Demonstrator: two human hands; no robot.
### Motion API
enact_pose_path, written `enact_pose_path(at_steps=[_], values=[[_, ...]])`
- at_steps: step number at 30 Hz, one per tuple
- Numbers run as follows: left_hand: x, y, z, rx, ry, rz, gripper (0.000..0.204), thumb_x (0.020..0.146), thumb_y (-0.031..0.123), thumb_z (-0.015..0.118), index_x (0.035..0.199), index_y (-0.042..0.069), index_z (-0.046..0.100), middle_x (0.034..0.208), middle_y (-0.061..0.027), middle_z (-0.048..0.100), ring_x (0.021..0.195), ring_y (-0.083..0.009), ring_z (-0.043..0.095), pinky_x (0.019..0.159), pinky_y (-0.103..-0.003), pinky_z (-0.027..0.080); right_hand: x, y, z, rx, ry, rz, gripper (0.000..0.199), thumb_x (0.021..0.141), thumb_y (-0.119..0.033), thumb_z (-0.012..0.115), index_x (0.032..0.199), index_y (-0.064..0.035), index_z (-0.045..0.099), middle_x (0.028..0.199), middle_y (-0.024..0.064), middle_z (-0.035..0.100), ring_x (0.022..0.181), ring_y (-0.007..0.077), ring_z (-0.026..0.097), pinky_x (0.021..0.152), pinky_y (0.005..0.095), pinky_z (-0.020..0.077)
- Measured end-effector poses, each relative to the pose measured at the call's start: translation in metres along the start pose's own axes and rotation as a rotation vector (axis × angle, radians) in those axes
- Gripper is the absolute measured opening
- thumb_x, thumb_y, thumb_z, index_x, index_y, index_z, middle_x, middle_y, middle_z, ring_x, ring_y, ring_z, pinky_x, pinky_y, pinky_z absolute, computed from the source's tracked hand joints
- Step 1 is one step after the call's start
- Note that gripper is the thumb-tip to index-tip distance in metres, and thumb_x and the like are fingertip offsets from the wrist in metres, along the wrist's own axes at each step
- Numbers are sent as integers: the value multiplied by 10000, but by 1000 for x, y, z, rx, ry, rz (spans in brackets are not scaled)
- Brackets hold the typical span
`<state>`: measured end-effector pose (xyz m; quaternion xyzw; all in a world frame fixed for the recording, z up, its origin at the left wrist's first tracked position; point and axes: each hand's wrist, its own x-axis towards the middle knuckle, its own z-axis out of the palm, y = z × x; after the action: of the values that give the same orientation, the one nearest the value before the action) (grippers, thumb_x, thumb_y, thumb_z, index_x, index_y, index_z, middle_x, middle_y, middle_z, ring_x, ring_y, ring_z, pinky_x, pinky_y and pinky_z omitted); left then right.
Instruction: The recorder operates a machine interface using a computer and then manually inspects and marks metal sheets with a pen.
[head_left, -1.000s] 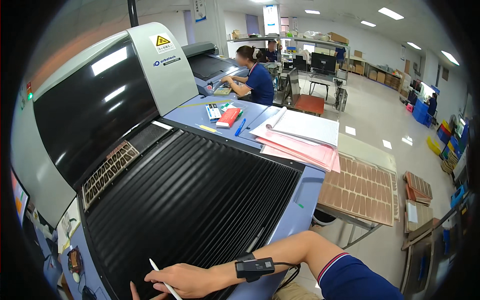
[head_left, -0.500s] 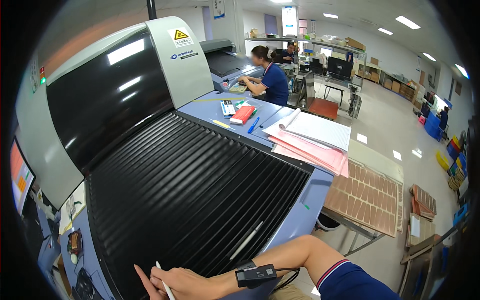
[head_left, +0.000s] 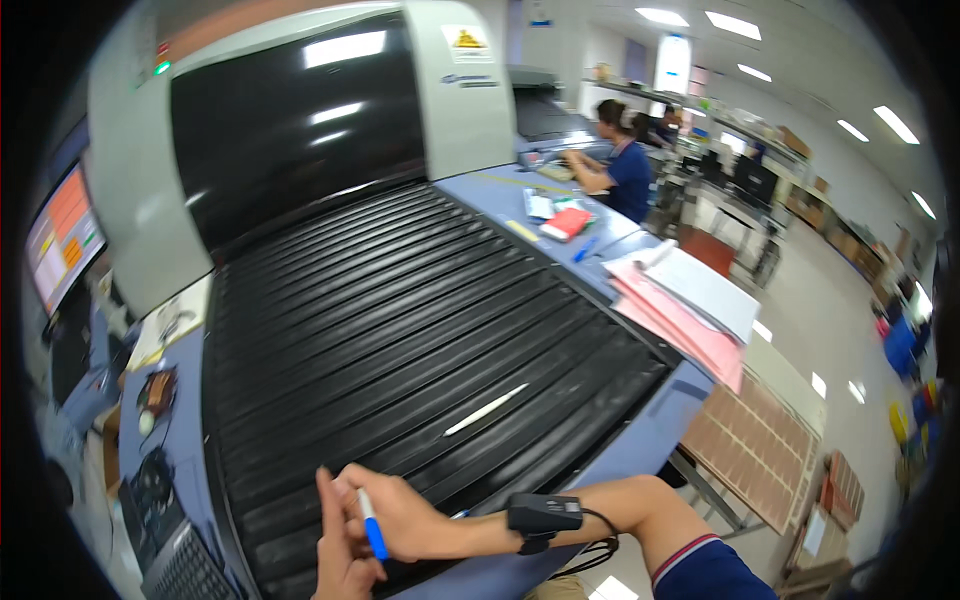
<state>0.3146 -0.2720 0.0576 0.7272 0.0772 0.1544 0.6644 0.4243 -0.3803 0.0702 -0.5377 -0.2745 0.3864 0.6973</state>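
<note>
Your right hand pinches a pen; whether your left hand does, I can't tell. White stick: half-past-one direction.

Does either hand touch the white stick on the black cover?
No, the white stick lies apart from the left hand and right hand.

The pen is slim and straight, white at its far end and bright blue along its near part. Held in the fingers of the right hand, it shows against the near end of the black pleated cover, slanting, blue end closer to the cover's near edge. Its tip details are blurred.
</note>
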Motion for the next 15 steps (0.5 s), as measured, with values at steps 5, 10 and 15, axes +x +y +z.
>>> enact_pose_path(at_steps=[5, 10, 15], values=[[11, -12, -16, 519, -341, 126, 873, 952, 249, 622, 1630, 44, 112, 1018, -182, 733, 706, -261, 746, 609, -344, 586, 8, 20, -30, -660, 20, -386, 132, 995, -71, 561, 1119, -27, 565, 752, 105, 674, 686, 158, 688, 641, 296, 570], [9, -11, -18, 232, -158, 270, 527, 989, 223, 651, 1482, 77, 535, 994, -112, 729, 638, -160, 672, 548, -309, 516, 14, -1, -42, -296, 210, -350, 276, 1102, -232, 455, 1115, 7, 592, 832, 96, 709, 770, 143, 694, 723, 296, 577], [1, -19, -17, 286, -208, 177, 440, 1060, 407, 491, 1212, 45, 690, 624, -160, 615, 594, -381, 644, 562, -430, 502, -4, 0, -20, -648, 35, -502, 225, 1076, -175, 521, 1044, 18, 633, 738, 126, 679, 645, 193, 684, 599, 318, 542]])
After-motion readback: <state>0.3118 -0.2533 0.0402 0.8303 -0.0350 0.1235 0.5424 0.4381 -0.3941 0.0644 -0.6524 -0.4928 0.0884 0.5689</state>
